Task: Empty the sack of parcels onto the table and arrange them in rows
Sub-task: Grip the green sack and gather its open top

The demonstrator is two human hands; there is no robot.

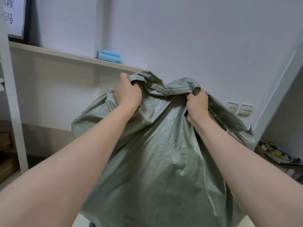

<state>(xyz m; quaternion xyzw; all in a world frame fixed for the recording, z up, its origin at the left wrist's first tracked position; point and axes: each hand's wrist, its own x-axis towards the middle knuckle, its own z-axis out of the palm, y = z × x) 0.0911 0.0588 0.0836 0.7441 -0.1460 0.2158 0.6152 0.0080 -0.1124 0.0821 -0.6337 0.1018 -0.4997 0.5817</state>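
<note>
A large grey-green woven sack [164,153] fills the middle of the head view, bulging and held up in front of me. My left hand [127,94] grips a bunched fold of its seamed end at the upper left. My right hand [197,106] grips the same seamed end at the upper right. The sack hangs down from both hands toward a pale table [77,222], of which only slivers show at the bottom edge. Whatever is inside the sack is hidden, and no parcel is visible.
A white shelf [54,54] runs along the wall at the left, with light blue rolls [109,57] on it. A white upright post [14,112] stands at the far left. Wall switches [238,108] and a cluttered pile [275,153] are at the right.
</note>
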